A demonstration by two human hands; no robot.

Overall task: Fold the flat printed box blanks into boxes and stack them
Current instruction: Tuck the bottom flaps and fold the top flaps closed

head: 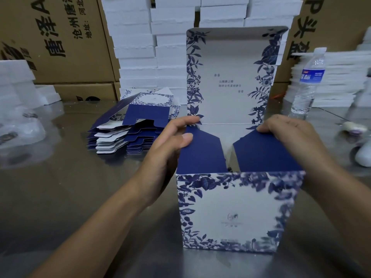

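Fingers [184,119] of your left hand [172,141] and right hand [289,135] grip the box's [230,209] navy side flaps [202,151]; blank stack [128,127] at ten o'clock.

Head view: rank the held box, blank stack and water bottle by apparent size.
1. box: largest, though it sits nearest the camera, which inflates it.
2. blank stack.
3. bottle: smallest as seen; it stands farther back, so its true size against the stack is unsure.

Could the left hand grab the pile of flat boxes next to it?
Probably yes: nothing stands between the left hand and the pile of flat boxes, but it is busy pinching the box flap.
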